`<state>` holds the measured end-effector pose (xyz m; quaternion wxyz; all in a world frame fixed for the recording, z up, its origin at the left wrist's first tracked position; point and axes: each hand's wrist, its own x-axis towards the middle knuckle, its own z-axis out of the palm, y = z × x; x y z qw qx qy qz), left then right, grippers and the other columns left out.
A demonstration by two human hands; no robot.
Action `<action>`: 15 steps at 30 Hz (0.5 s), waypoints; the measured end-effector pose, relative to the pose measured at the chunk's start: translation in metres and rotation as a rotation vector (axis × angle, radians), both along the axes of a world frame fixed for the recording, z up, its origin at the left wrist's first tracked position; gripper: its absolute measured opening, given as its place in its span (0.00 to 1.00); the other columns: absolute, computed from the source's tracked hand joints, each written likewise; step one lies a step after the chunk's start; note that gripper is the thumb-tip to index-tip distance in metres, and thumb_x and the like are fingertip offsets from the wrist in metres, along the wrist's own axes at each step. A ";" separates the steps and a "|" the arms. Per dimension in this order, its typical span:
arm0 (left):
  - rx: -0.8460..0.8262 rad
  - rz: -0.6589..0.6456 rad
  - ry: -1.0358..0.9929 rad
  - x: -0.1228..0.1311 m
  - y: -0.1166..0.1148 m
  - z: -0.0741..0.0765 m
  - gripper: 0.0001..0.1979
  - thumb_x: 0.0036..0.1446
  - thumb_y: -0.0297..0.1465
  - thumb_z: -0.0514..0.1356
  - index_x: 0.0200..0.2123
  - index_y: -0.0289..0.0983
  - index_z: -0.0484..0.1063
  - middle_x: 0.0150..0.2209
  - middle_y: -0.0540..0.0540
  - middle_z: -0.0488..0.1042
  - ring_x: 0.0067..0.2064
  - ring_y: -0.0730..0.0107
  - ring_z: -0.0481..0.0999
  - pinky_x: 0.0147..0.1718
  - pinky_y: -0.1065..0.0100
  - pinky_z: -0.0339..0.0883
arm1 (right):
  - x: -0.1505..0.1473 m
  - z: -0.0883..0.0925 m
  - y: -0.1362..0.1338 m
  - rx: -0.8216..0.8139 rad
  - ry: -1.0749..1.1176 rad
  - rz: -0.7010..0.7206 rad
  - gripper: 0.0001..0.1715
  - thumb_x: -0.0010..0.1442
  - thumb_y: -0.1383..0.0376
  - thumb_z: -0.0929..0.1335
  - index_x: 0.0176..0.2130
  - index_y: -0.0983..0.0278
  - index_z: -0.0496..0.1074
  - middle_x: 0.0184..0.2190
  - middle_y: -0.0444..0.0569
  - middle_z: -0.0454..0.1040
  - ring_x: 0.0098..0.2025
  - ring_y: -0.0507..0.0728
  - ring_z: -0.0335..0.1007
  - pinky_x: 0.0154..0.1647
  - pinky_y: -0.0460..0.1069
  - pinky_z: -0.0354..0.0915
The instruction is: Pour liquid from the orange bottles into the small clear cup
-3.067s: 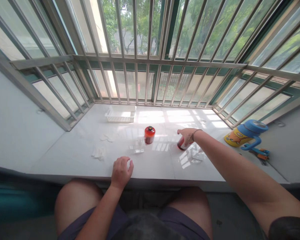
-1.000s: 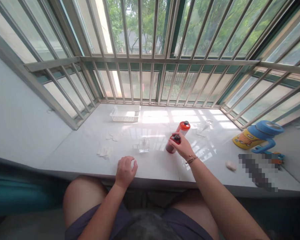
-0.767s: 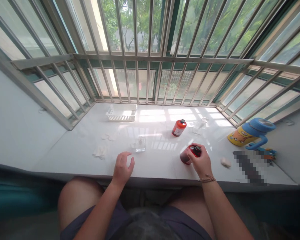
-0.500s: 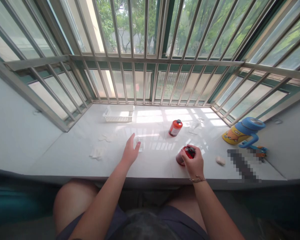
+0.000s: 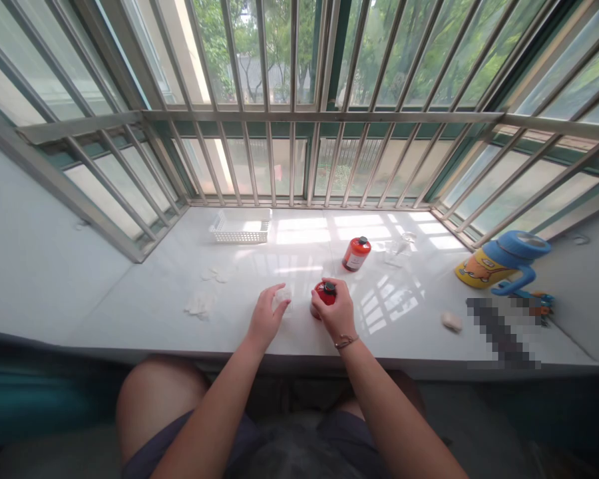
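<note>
Two hands, two holds, side by side on the shiny white ledge (image 5: 154,313).
The right hand (image 5: 336,309) grips a round, red, see-through bottle with a black cap (image 5: 324,292) near its top, likely so it won't tip. The left hand (image 5: 267,314) has its thumb and fingers around a clear, boxy container (image 5: 283,297), maybe to keep it steady. They sit close, not touching, in front of the person, perhaps for easy reach.
</note>
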<state>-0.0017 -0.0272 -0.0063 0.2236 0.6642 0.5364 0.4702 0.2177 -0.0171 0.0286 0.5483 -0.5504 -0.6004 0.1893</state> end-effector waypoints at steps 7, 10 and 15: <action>-0.090 0.064 -0.124 -0.005 -0.002 -0.003 0.32 0.52 0.43 0.78 0.56 0.45 0.70 0.60 0.40 0.79 0.62 0.50 0.78 0.62 0.48 0.71 | -0.005 0.000 0.000 0.015 0.006 0.020 0.21 0.62 0.54 0.74 0.51 0.58 0.72 0.47 0.51 0.75 0.48 0.63 0.75 0.54 0.61 0.73; -0.069 0.055 -0.046 -0.007 -0.002 -0.003 0.35 0.47 0.40 0.80 0.56 0.45 0.72 0.60 0.40 0.78 0.63 0.47 0.77 0.64 0.44 0.69 | -0.003 0.000 0.000 0.012 -0.003 0.029 0.21 0.62 0.54 0.74 0.51 0.58 0.72 0.46 0.51 0.75 0.48 0.63 0.75 0.53 0.61 0.73; -0.100 0.072 -0.140 -0.003 -0.004 -0.005 0.35 0.45 0.37 0.81 0.51 0.45 0.65 0.61 0.39 0.78 0.61 0.48 0.79 0.60 0.44 0.72 | -0.004 0.001 0.000 0.017 0.000 0.025 0.21 0.62 0.54 0.74 0.51 0.58 0.72 0.46 0.51 0.75 0.47 0.63 0.75 0.53 0.60 0.74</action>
